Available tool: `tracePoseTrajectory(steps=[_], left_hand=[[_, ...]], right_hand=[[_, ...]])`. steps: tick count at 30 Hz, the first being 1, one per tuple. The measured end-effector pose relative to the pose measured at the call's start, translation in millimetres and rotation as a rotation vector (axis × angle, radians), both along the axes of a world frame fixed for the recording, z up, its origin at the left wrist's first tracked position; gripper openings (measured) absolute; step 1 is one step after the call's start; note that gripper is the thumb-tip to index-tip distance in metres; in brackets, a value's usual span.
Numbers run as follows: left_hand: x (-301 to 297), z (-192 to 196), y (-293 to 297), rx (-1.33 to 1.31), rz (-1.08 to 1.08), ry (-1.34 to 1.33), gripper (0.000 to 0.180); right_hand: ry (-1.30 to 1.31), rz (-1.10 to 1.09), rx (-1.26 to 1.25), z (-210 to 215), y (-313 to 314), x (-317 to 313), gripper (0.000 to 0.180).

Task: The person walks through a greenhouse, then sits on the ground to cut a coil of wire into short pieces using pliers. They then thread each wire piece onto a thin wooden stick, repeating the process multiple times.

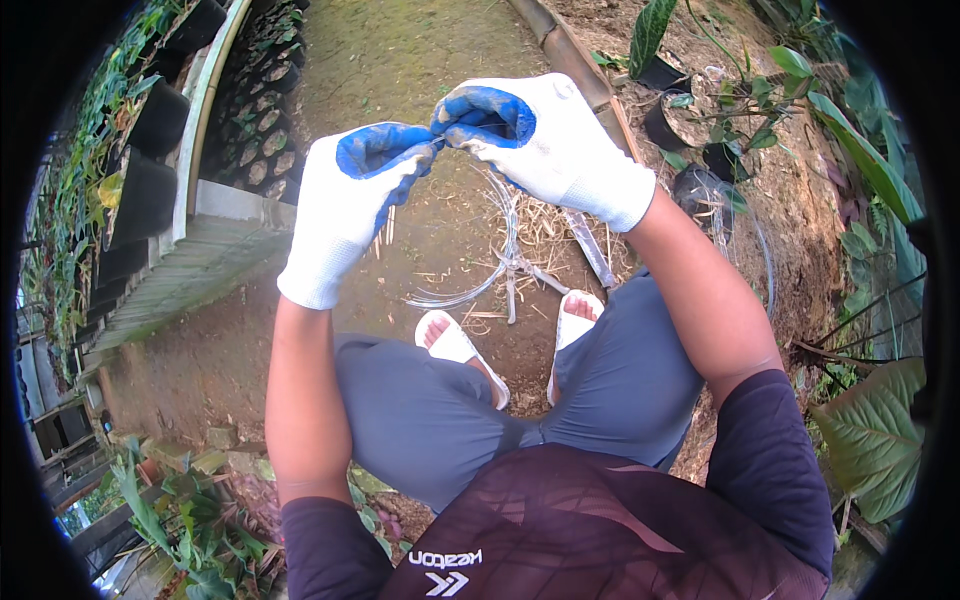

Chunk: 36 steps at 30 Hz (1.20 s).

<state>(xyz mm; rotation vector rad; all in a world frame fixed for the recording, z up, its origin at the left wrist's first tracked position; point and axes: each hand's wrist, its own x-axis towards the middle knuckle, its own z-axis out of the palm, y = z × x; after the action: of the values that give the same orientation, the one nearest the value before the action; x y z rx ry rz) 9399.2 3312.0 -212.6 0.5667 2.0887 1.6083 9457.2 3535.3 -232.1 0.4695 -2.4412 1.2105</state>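
Observation:
Both of my hands wear white knit gloves with dirt-smeared blue coating on the palms and fingers. They are raised in front of me, fingertips meeting. My left hand (372,170) is closed in a pinch, thumb against fingers. Touching it from the right, my right hand (530,135) has its fingers curled and pinched too. Whatever lies between the fingertips is too small or hidden to make out. Below the hands, on the ground between my feet and the path, lies a loose bundle of clear, thin strands (508,250) among dry straw-like scraps (540,235).
A long, pale, shiny strip (590,248) lies near my right foot. Black pots with plants (668,122) stand to the right beyond a bamboo-like border (580,60). On the left, a raised ledge (225,203) runs beside more black pots (150,115). Leafy plants (190,540) grow at lower left.

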Motion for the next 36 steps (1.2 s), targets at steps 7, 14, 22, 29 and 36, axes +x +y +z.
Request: tracePoseTrajectory(steps=[7,14,22,29,36], left_hand=[[-0.3,-0.3,0.1,-0.014,0.004,0.003,0.031],[2.6,0.4,1.7,-0.020,0.010,0.026,0.029],[2.6,5.8,-1.6,-0.226,-0.009,0.154,0.015],[3.2,8.0,-1.1,-0.167,-0.051,0.267,0.016],[2.7,8.7,-3.9,-0.151,-0.090,0.323,0.015]], right_hand=[[-0.011,-0.002,0.010,-1.5,-0.7,-0.2,0.021],[-0.039,0.004,0.011,-3.0,-2.5,1.0,0.021],[-0.202,0.047,-0.144,13.8,-3.6,7.2,0.024],[-0.307,0.013,-0.072,25.8,-8.2,7.8,0.021],[-0.446,0.057,-0.189,20.3,-4.6,5.5,0.019]])
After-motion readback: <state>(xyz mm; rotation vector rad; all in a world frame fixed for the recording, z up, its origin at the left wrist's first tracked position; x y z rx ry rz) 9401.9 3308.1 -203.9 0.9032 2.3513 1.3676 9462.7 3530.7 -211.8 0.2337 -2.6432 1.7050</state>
